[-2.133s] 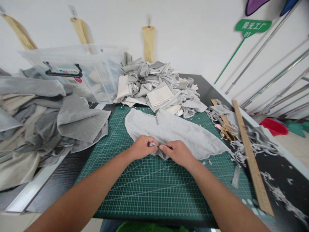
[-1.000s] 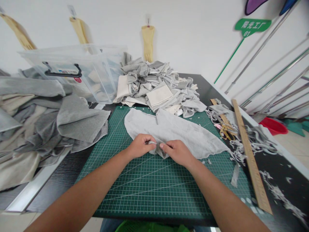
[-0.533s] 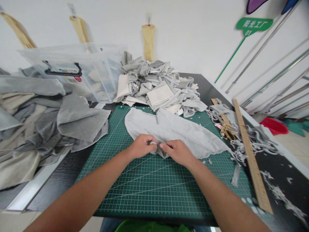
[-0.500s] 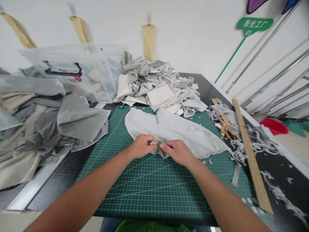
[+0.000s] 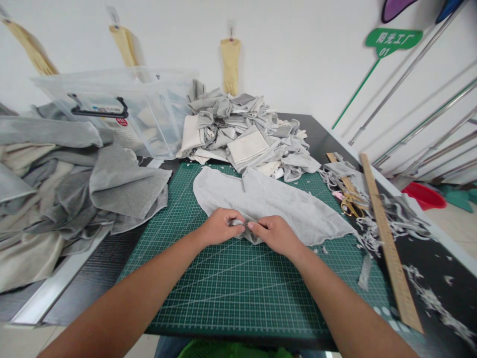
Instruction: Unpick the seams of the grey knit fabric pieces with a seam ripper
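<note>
A light grey piece of cloth (image 5: 268, 201) lies spread on the green cutting mat (image 5: 231, 288). My left hand (image 5: 219, 226) and my right hand (image 5: 274, 233) meet at its near edge. Both pinch the same bunched fold of the cloth between thumb and fingers, fingertips almost touching. What lies inside the fold is hidden by my fingers.
A heap of grey and cream cloth pieces (image 5: 244, 132) sits behind the mat. A clear plastic box (image 5: 122, 112) stands at the back left, beside stacked grey cloth (image 5: 67, 184). At the right lie gold scissors (image 5: 350, 201), a wooden ruler (image 5: 387, 243) and cloth scraps (image 5: 402, 219).
Almost nothing differs. My fingers shift slightly on the fold of the grey cloth, and the hands stay in the same place.
</note>
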The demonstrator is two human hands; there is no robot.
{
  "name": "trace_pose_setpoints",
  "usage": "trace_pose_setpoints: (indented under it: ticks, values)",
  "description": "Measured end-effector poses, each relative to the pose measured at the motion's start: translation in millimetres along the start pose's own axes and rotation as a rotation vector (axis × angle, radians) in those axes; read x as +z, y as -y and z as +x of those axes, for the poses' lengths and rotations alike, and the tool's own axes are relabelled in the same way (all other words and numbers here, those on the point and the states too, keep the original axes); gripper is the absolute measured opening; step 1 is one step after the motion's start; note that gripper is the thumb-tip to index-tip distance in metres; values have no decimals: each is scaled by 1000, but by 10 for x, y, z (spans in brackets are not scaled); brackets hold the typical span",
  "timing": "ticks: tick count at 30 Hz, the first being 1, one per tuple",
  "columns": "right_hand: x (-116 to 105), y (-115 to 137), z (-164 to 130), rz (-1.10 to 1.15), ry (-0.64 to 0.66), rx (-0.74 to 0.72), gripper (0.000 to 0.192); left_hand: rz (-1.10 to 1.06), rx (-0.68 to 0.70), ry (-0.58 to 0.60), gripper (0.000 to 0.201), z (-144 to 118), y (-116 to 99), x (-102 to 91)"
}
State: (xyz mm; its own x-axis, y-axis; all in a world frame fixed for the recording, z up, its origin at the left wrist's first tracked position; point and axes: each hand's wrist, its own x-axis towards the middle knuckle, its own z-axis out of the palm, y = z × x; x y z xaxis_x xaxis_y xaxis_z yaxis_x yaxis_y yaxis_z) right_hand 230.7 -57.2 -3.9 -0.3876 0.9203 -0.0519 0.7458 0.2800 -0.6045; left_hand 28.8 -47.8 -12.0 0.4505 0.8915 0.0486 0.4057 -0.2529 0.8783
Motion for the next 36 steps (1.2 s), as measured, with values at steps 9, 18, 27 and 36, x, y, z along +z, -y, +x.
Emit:
trace_pose_setpoints:
  ticks: [9,18,27,36]
  values:
    - [-7,-13,-1,46,9,-4,61,-113,-6,-17,18,10,20,-67]
    - [-18,14,-4,27,14,-17,58,-109,-18,-10,19,12,71,-41]
    - [-27,10,0,36,29,-19,59,-156,-14,-10,20,20,96,-36]
    - [-21,7,-12,37,23,-19,59,-122,-18,-7,19,18,89,-32]
